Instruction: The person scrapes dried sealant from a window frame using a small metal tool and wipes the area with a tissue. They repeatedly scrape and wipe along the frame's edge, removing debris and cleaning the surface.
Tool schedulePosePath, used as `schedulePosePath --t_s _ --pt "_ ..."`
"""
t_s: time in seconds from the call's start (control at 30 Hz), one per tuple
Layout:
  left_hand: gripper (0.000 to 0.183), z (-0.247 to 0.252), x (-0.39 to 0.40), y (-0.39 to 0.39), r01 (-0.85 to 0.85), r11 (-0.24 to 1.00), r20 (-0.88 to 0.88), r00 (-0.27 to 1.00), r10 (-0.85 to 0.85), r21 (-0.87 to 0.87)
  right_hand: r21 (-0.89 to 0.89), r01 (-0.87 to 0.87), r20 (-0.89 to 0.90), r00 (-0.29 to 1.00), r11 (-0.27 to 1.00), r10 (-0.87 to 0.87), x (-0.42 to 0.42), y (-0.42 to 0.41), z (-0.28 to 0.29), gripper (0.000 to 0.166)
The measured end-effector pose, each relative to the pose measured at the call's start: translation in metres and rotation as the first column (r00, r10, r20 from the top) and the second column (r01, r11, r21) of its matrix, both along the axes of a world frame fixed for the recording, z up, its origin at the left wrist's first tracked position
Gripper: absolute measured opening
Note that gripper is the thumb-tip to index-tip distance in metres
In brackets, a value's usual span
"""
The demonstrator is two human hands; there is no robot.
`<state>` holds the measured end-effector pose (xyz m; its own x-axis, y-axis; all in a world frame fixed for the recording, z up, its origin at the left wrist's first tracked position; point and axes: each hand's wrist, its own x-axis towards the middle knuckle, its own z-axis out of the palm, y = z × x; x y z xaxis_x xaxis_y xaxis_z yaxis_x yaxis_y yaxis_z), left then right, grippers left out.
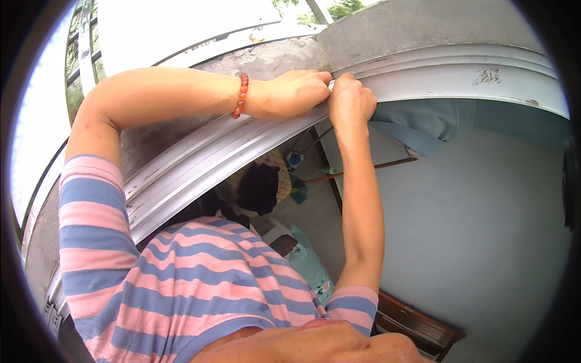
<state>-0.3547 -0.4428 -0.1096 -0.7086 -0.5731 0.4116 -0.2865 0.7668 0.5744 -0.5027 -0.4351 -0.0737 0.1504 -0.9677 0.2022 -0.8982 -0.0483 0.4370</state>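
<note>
Both of my hands meet at the corner of a white metal window frame [422,84], near the top centre. My left hand [297,93], with a red-orange bead bracelet [241,96] on its wrist, has its fingers bent against a small white piece [331,85]. My right hand [352,97] is curled close beside it, knuckles up, on the other side of that piece. What the piece is cannot be told, and the fingertips of both hands are hidden. Blue-grey cloth [422,120] hangs just under the frame, right of my right hand.
A rough concrete sill [286,56] borders the frame, with a bright outdoor area beyond. Below lie a yellowish seat [283,181] with a dark furry-looking thing [258,188], a thin brown stick [395,163], a teal patterned cloth [311,267], a pale wall [454,218] and brown wooden furniture [413,320].
</note>
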Motion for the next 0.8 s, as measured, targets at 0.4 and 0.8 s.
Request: schedulePosePath --t_s 0.4,0.8 --pt "0.013 -0.006 0.025 0.019 0.019 0.997 -0.02 1.0 -0.021 -0.077 0.05 -0.275 0.38 0.894 0.96 0.237 -0.005 0.038 0.013 0.02" --pt "0.023 0.0 -0.001 0.006 -0.002 0.997 0.093 0.996 0.009 -0.079 -0.11 -0.062 0.201 0.976 0.992 0.083 -0.017 0.039 0.013 0.021"
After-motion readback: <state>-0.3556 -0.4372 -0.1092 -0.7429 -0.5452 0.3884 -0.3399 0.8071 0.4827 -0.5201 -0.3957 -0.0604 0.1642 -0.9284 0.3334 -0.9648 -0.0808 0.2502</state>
